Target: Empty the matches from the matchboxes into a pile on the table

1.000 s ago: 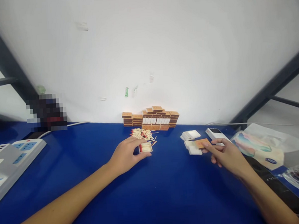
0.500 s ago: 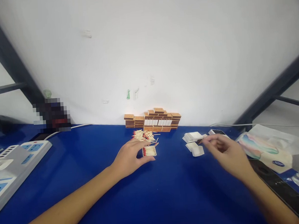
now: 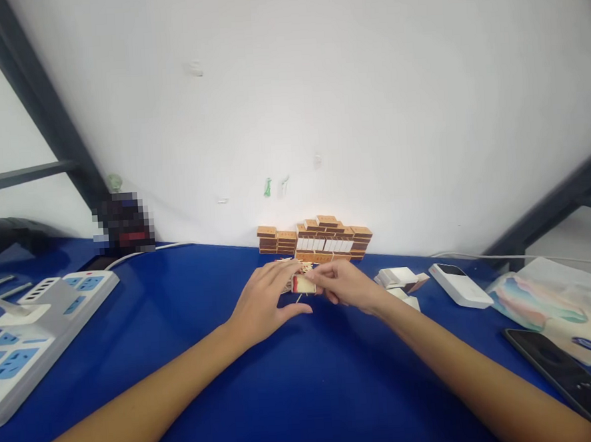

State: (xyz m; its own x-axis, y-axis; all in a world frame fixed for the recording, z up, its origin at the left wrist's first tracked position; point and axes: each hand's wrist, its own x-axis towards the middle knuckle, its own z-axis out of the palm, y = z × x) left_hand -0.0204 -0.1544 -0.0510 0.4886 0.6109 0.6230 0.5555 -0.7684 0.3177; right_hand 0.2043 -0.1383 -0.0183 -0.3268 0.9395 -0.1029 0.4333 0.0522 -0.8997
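Note:
A small white matchbox tray (image 3: 304, 285) filled with red-tipped matches is between my two hands near the middle of the blue table. My right hand (image 3: 344, 285) pinches its right side. On its left is my left hand (image 3: 268, 303), thumb and fingers apart around the tray; whether the fingertips touch it is hard to tell. One loose match lies at the tray's lower edge. Behind the hands, a pile of loose matches (image 3: 305, 266) is mostly hidden. Stacked orange and brown matchboxes (image 3: 326, 236) stand against the wall.
White paper pieces (image 3: 398, 278) lie right of my right hand, beside a white device (image 3: 460, 284). A tissue pack (image 3: 551, 309) and a black phone (image 3: 555, 372) are at the far right. At the left sits a power strip (image 3: 56, 329), its cable running along the wall.
My right hand has moved left from the white paper pieces to the match tray and grips it. The view has shifted a little, so the white device and phone show more fully.

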